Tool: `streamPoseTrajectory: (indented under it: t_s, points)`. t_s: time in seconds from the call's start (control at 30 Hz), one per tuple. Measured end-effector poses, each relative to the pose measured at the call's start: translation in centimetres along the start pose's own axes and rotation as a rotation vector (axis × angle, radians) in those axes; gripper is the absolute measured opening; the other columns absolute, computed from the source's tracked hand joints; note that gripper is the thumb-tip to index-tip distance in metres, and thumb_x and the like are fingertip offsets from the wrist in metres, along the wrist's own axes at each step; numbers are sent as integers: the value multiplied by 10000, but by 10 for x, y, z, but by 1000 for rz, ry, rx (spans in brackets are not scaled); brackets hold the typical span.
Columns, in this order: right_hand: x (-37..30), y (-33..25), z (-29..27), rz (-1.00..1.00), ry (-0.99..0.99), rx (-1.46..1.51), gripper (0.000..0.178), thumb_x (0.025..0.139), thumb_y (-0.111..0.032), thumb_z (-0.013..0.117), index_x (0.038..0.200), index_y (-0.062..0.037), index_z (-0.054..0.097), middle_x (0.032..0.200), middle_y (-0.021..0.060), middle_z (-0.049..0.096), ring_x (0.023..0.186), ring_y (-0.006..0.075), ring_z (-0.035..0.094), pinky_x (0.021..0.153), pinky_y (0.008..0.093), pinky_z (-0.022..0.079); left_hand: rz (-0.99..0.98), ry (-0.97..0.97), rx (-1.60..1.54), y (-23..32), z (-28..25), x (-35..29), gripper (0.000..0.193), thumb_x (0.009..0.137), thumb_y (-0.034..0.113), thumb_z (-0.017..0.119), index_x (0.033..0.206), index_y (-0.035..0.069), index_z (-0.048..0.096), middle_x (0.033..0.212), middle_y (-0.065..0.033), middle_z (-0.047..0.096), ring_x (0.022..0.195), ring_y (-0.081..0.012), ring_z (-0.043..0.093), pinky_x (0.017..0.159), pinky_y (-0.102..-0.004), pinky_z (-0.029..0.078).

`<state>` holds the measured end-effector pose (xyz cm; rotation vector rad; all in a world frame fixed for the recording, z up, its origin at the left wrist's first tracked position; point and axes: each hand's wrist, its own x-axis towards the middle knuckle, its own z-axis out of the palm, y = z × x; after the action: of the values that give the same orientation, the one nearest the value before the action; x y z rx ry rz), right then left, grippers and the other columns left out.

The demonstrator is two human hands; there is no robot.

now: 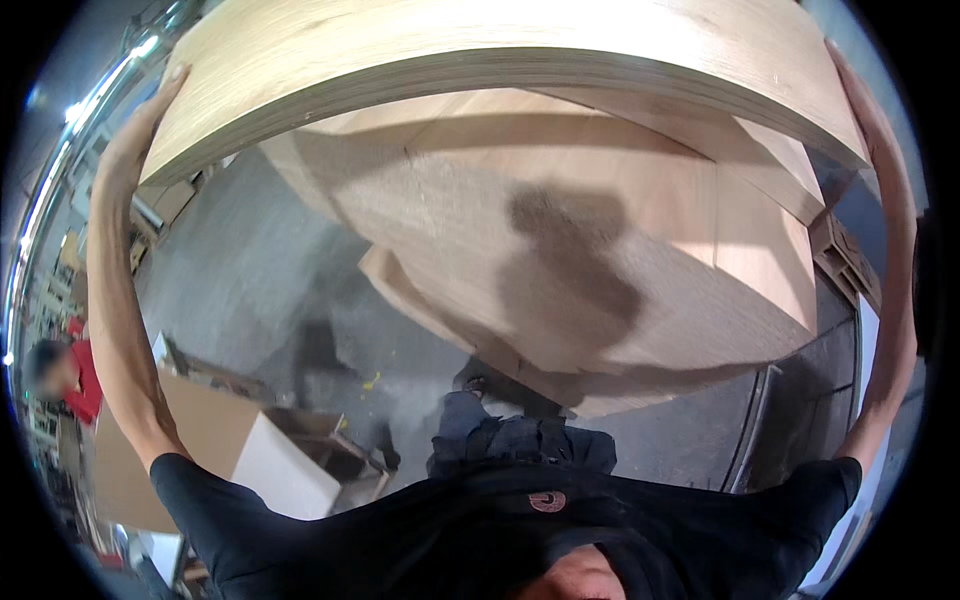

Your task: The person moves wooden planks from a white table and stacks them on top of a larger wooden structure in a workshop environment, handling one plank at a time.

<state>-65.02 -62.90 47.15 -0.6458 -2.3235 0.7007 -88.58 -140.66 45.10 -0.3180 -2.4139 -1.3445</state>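
A thick, pale wooden panel (500,28) is held up in front of me, its layered edge facing me and spanning nearly the whole top of the view. My left hand (150,112) grips its left end, the thumb along the side and the other fingers hidden behind. At the opposite end, my right hand (852,85) presses against the panel's side, its fingers mostly out of sight. Both arms are stretched out and raised. Below the panel lie large wooden sheets (470,250), stacked at an angle, with my shadow across them.
Brown board (165,430) and a white sheet (285,470) stand at lower left near a wooden frame. Another person in red (85,385) is at the far left. A wooden pallet (845,255) sits right of the sheets, and a dark metal rail (755,425) runs along the floor.
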Motion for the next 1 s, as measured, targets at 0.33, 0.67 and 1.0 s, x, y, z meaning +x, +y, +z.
streamPoseTrajectory:
  t_s: [0.33,0.67,1.0]
  points:
    - [-12,-13,73,209,-112,-78,717,927,-563,398,1308,40,465,1241,159,542,1114,206,500,990,275,337,-25,-543,-1,-57,177,221,895,713,647,662,1105,-152,563,957,-347,597,830,-329,663,600,-331,564]
    - [-29,-27,91,410,-174,-83,675,951,-546,351,1235,41,524,1154,129,597,1003,156,548,911,259,393,-93,-795,-48,-43,268,261,977,676,635,710,1129,-207,508,1000,-392,569,809,-354,669,578,-366,566]
    - [-10,-44,84,190,-137,-174,667,926,-564,381,1273,-7,497,1177,157,585,1050,236,552,923,377,405,-191,-781,-36,-87,270,280,690,816,519,633,1207,-45,565,1169,-184,598,1045,-230,578,877,-274,449]
